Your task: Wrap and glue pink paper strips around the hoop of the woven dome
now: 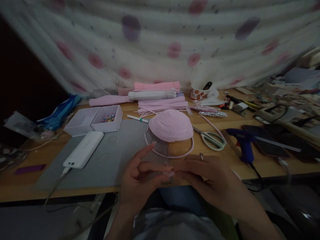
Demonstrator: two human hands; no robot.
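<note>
My left hand [140, 176] and my right hand [207, 176] meet near the table's front edge. Both pinch a small pale pink piece [169, 173] between their fingertips; it is mostly covered, so its exact kind is unclear. The left index finger sticks up, while the right hand's fingers are bent together and one wears a ring. Just beyond them sits a pink dome [171, 126] of coiled, fuzzy strips. A thin pink hoop [175, 156] curves out in front of the dome. Green-handled scissors [213, 141] lie right of it.
Pink and white pipe-cleaner bundles [152, 95] lie at the back. A white box [107, 118] of small beads and a white power bank [83, 150] stand left on a grey mat [110, 156]. A blue glue gun [243, 143] and dark phones [268, 143] are at right.
</note>
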